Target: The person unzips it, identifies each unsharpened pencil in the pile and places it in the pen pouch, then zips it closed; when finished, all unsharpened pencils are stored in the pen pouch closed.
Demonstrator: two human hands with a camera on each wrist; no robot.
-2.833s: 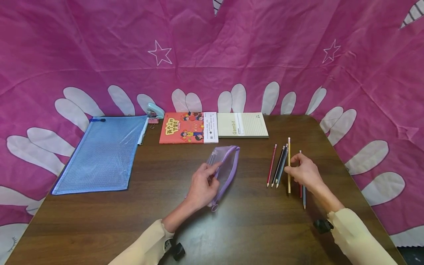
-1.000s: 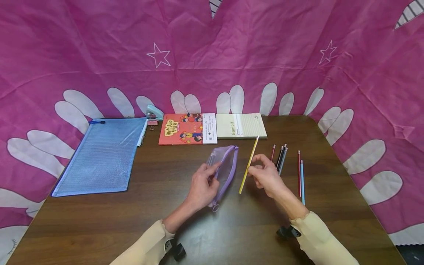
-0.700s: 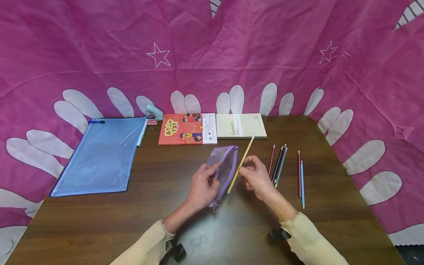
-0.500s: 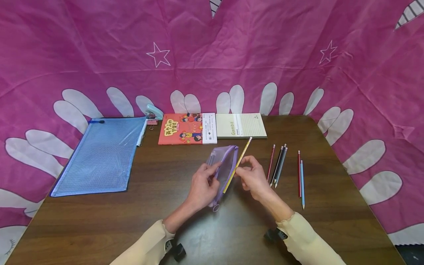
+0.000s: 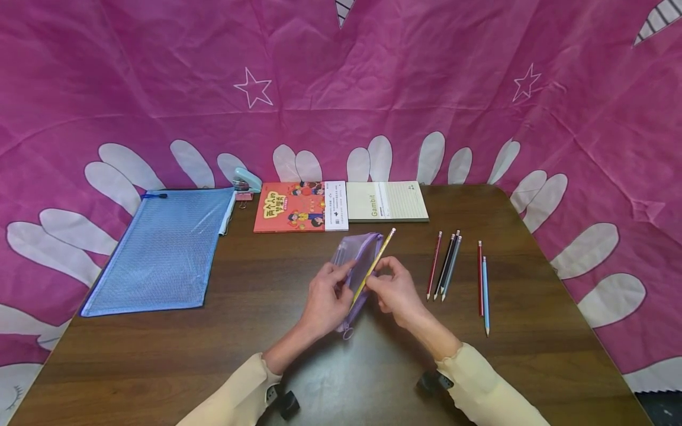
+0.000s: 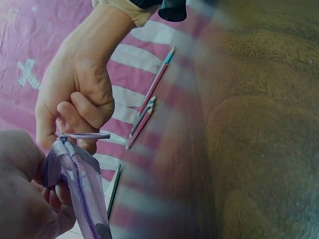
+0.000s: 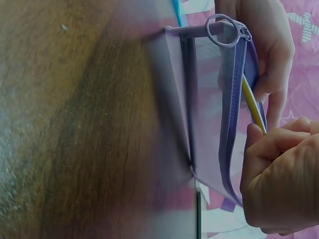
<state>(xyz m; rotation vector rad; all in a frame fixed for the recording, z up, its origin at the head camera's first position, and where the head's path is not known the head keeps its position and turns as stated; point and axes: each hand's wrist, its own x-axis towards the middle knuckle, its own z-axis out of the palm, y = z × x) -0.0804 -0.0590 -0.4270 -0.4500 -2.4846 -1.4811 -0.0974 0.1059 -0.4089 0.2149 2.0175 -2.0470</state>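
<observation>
My left hand [image 5: 327, 299] grips the near side of a see-through purple zip pencil case [image 5: 353, 248], holding its mouth apart. Between the thumb and fingers of my right hand [image 5: 396, 293] is a yellow pencil [image 5: 380, 251], slanted, its eraser end up and away. Its lower end is inside the mouth of the case, as the right wrist view shows with the yellow pencil [image 7: 253, 104] passing behind the zipper edge [image 7: 234, 99]. A ring pull [image 5: 348, 333] hangs from the near end of the zip. The pencil's tip is hidden.
Right of my hands lie a red pencil [image 5: 434, 266], several dark pencils [image 5: 450, 266], another red pencil [image 5: 480, 278] and a light blue one [image 5: 485, 296]. At the back are a red book [image 5: 293, 207], a notebook [image 5: 399, 201] and a light blue stapler [image 5: 247, 178]. A blue mesh zip folder [image 5: 160, 254] lies left.
My right hand picked up the yellow pencil from beside the others and carried it left, its lower end now going into the case's mouth. My left hand has kept its place on the case.
</observation>
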